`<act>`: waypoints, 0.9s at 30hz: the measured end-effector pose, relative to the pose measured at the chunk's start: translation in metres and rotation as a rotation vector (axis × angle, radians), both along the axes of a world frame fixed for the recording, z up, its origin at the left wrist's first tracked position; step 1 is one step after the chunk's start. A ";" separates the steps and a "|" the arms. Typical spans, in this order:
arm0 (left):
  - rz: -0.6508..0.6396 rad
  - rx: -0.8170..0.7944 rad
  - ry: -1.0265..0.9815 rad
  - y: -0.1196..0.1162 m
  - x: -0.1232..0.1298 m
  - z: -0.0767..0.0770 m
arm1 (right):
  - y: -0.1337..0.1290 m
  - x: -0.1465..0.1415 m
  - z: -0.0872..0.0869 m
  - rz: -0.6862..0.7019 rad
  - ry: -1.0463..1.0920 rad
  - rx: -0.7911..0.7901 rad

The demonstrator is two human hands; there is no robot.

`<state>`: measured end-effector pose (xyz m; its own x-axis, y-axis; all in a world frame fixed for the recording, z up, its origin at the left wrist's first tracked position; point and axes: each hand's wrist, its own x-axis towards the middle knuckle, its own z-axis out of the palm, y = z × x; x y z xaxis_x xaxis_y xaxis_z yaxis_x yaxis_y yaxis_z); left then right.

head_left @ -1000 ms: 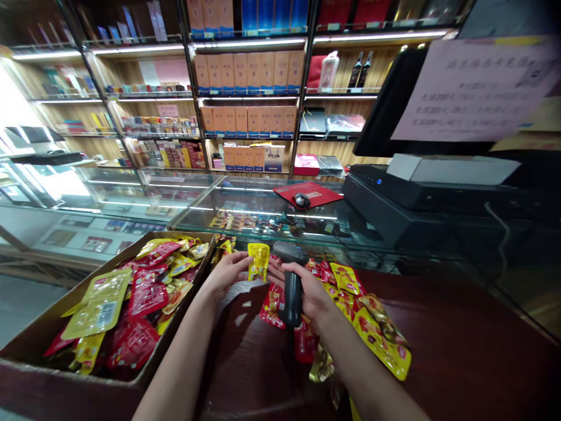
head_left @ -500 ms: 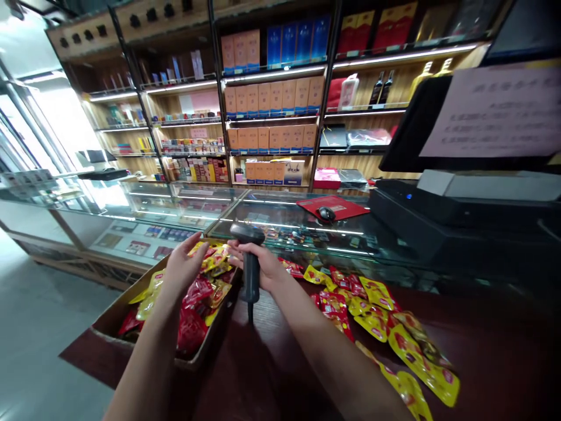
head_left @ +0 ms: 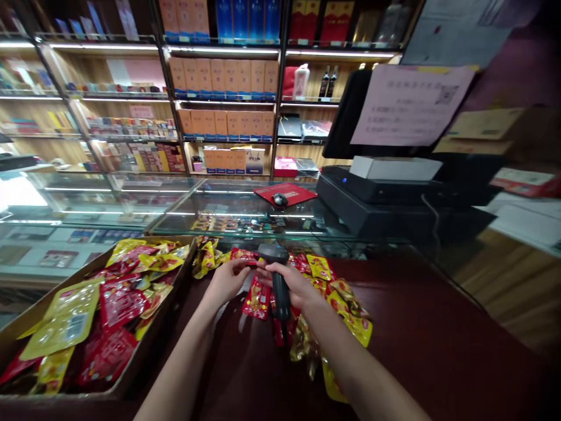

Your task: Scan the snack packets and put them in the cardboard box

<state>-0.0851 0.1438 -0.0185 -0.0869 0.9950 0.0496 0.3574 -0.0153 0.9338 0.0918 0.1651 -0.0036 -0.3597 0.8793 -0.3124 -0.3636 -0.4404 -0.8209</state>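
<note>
In my right hand (head_left: pixel 291 283) is a black handheld scanner (head_left: pixel 280 292), its head tilted up over the dark red counter. My left hand (head_left: pixel 228 283) is closed at the fingertips on the edge of a small red packet (head_left: pixel 251 264), just left of the scanner head. The fingertips of both hands nearly meet there. Below them a red snack packet (head_left: pixel 256 298) lies on the counter. More yellow and red packets (head_left: pixel 319 266) lie beneath and right of my right hand. To the left stands an open cardboard box (head_left: pixel 164 307) filled with similar packets.
A glass display counter (head_left: pixel 219 202) runs behind the packets, with a mouse (head_left: pixel 279 200) on a red mat (head_left: pixel 302 193). At the right stand a black terminal (head_left: pixel 377 196) and a screen with a paper sheet (head_left: pixel 407 105). Shelves of boxed goods (head_left: pixel 223 79) line the back.
The view has swung to the right. My left hand has moved from over the box to the scanner's side and closed on a red packet. The scanner is still in my right hand.
</note>
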 end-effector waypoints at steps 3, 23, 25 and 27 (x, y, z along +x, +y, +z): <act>-0.054 -0.087 0.213 0.006 0.011 -0.004 | 0.002 0.016 -0.011 -0.025 -0.187 0.034; -0.418 -0.205 0.065 0.024 0.006 -0.008 | 0.006 0.015 -0.013 0.072 0.178 -0.032; -0.453 -0.228 -0.029 0.027 -0.006 -0.009 | 0.002 0.015 -0.009 0.066 0.189 0.033; -0.427 -0.269 -0.154 0.029 -0.017 -0.011 | -0.001 0.016 -0.006 0.063 0.190 0.080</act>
